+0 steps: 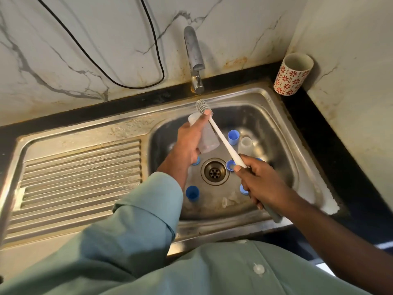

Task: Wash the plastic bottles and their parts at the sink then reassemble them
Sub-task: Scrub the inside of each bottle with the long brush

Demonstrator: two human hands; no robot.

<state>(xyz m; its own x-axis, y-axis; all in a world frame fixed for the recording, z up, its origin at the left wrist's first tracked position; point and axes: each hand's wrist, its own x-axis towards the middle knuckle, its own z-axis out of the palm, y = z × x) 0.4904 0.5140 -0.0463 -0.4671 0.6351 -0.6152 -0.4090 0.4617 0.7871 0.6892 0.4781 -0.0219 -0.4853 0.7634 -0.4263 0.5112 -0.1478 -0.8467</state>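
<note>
Over the sink (282, 116), my left hand (189, 143) gripped a clear plastic bottle (207, 139) while my right hand (257, 182) clamped the brush (221, 137) handle, its bristles past the bottle's far end.

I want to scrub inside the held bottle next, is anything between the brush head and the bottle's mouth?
Possibly. The brush head lies outside the bottle, by its far end. The left hand grips the bottle, with a fingertip beside the bristles. The mouth itself cannot be made out.
</note>
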